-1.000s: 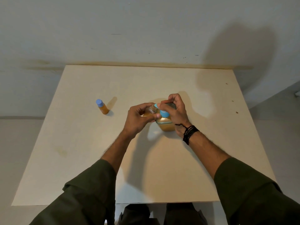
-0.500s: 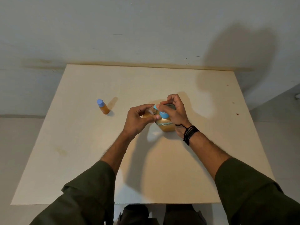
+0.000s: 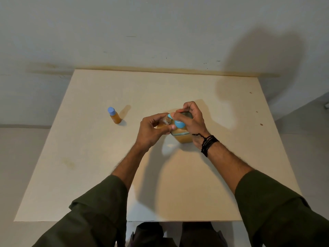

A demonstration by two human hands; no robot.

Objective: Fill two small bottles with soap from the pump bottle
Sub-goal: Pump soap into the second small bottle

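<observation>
Your left hand (image 3: pixel 151 130) pinches an uncapped small bottle (image 3: pixel 164 121) against the pump bottle (image 3: pixel 181 135) spout, mid-table. Your right hand (image 3: pixel 193 122) curls over the blue pump head (image 3: pixel 178 123). The capped bottle (image 3: pixel 114 115) stands toward the table's (image 3: pixel 89 175) left edge.

Both arms wear long dark olive-green sleeves, the left sleeve (image 3: pixel 92 209) and the right sleeve (image 3: pixel 277 205), each pushed up so the cuff bunches in loose folds and leaves the forearm bare. The forearms are hairy. Around the right wrist sits a black corded bracelet (image 3: pixel 207 142), several thin strands wound together. The hands are bare, without rings or gloves: left hand (image 3: pixel 151 131), right hand (image 3: pixel 193 122).
</observation>
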